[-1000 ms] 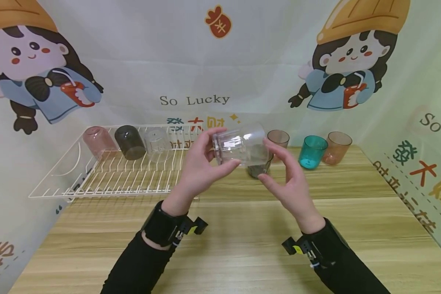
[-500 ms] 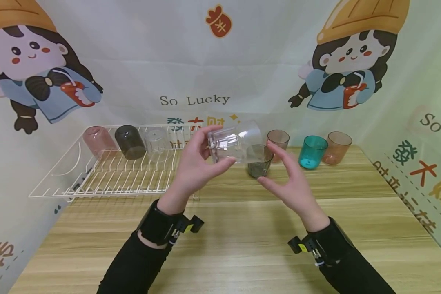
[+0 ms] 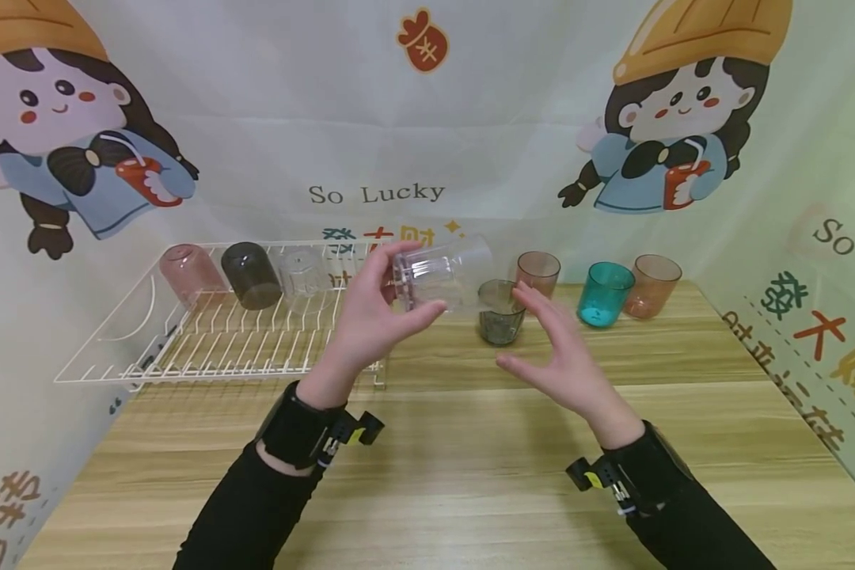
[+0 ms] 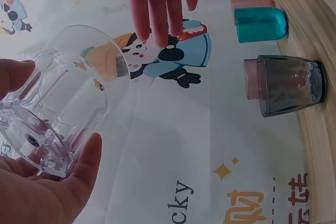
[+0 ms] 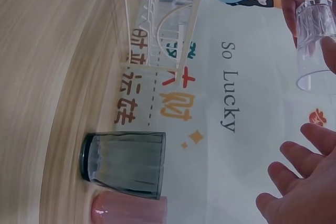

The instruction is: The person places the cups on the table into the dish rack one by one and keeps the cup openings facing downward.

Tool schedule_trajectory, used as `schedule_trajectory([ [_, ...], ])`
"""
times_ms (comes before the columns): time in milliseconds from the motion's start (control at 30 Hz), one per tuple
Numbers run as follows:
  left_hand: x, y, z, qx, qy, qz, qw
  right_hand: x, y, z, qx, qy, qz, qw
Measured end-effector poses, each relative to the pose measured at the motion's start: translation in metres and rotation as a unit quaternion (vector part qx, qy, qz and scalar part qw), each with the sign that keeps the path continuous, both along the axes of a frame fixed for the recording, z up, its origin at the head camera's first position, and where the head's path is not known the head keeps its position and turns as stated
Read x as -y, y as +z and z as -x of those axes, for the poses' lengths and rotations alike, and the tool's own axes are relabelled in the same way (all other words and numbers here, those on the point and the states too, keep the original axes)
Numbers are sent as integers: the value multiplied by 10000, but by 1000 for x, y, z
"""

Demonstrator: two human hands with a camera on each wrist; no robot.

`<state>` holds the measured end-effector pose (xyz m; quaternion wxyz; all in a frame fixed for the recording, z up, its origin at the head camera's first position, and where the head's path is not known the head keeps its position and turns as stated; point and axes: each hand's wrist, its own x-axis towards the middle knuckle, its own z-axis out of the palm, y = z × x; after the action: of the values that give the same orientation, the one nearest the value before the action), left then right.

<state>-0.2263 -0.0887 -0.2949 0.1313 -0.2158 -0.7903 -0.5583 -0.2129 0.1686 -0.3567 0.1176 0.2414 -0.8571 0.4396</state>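
Clear cup (image 3: 443,273) held on its side in mid-air, above the middle of the bench (image 3: 470,443), mouth turned right, base gripped between thumb and curled fingers of the left hand (image 3: 370,321). Right hand (image 3: 556,352) spread and relaxed just right of the cup's mouth, apart from it, holding nothing.

Largest to smallest: bench of pale wood; white wire rack (image 3: 228,332) on its far left; cups last.

Progress, judged from how things lie: about half done, with three cups already upside down in the rack and the clear one in hand not yet set there. Left on the bench: four upright cups.

Count, in all eight cups:
- In the rack, three: pink cup (image 3: 188,273), dark cup (image 3: 252,275), clear ribbed cup (image 3: 302,271).
- In hand, one.
- On the bench, four: grey cup (image 3: 501,313) nearest the hands, brownish cup (image 3: 537,274) just behind it, teal cup (image 3: 605,294) and peach cup (image 3: 651,285) farther right.

Hands: two. Racks: one.
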Motion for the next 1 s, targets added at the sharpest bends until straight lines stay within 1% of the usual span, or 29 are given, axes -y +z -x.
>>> schedule_trajectory([
  [100,5,1,4,25,24,99,9999,-2,-2,1,-30,39,-91,9999],
  [267,14,4,10,139,304,423,9985,-6,-5,3,-8,73,-250,9997],
  [400,20,6,15,201,417,564,9973,-11,-8,4,-10,52,-389,9992],
  [533,26,8,19,348,507,705,9956,-17,-9,5,-55,58,-546,9985],
  [667,33,9,23,438,588,808,9940,-23,-11,5,0,110,-741,9972],
  [867,43,8,31,609,787,775,9920,-31,-13,4,118,241,-1128,9933],
  [1000,49,6,36,624,946,927,9892,-36,-17,4,153,258,-1351,9904],
])
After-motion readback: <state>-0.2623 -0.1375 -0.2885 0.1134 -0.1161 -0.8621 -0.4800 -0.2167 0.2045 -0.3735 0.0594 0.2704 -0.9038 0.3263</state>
